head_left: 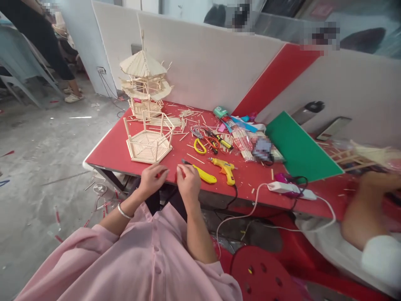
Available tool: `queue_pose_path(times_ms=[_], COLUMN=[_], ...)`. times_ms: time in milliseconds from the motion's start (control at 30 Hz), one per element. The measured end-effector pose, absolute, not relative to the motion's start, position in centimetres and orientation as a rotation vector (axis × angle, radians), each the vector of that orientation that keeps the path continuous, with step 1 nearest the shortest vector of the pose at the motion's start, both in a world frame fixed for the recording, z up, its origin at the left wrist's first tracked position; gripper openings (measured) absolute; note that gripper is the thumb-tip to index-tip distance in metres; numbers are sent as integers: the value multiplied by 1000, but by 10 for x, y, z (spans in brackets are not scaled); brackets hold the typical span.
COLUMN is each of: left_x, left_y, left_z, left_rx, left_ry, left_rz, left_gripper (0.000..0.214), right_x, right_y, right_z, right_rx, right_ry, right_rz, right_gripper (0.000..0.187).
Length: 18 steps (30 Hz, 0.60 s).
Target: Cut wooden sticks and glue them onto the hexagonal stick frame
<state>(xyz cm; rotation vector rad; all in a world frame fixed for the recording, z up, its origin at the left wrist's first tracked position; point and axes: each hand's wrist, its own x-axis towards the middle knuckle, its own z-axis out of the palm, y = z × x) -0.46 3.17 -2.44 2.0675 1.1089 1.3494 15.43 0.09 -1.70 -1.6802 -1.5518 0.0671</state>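
left hand point(153, 179) grip pinched on small reddish piece point(161, 173), at desk point(106, 152) edge on near side of hexagonal stick base point(149, 144). right hand point(188, 183) curled close beside it; cannot tell what it grasps. yellow knife point(204, 175) right of base. likely best: brace wrists on edge, keep pinch light.

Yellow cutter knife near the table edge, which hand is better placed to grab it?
Right, probably: the right hand sits next to the yellow cutter knife, while the left hand is farther away.
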Motion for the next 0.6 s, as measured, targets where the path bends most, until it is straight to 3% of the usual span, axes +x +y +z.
queue_pose_path(times_ms=[100,300,600], left_x=[24,59,61], left_y=[38,70,84], left_z=[-24,-27,-38], left_rx=[2154,2028,1868], left_ry=[952,996,1085], left_rz=[1211,1323,1452], left_gripper=[15,15,14], right_x=[174,210,224], right_y=[3,31,141], right_z=[-8,26,49], right_rx=[-1808,-2051,-2087], right_ry=[-1613,-1860,-2311], right_rz=[21,-55,-56], right_gripper=[29,25,24])
